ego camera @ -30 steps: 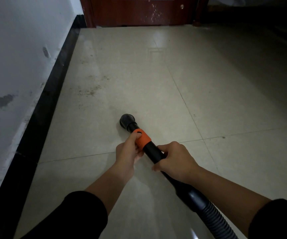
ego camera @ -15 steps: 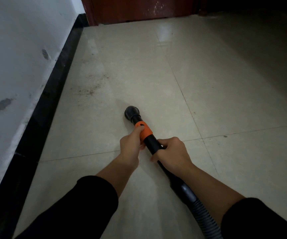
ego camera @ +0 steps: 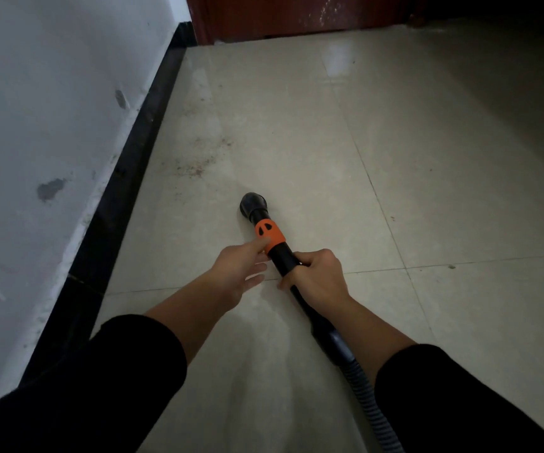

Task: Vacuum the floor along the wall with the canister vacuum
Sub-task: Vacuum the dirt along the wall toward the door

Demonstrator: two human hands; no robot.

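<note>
A reddish-brown door [ego camera: 296, 14], flecked pale, stands at the far end.

wall [ego camera: 51, 109] and skirting [ego camera: 127, 178] bounding left, open floor [ego camera: 329, 142] ahead, door [ego camera: 296, 14] beyond

Dim, soft-focus wide-angle view, pale glare on the floor [ego camera: 336, 63], dark corners.

Hose [ego camera: 373, 410] runs off bottom edge; door [ego camera: 296, 14] cropped above.
</note>
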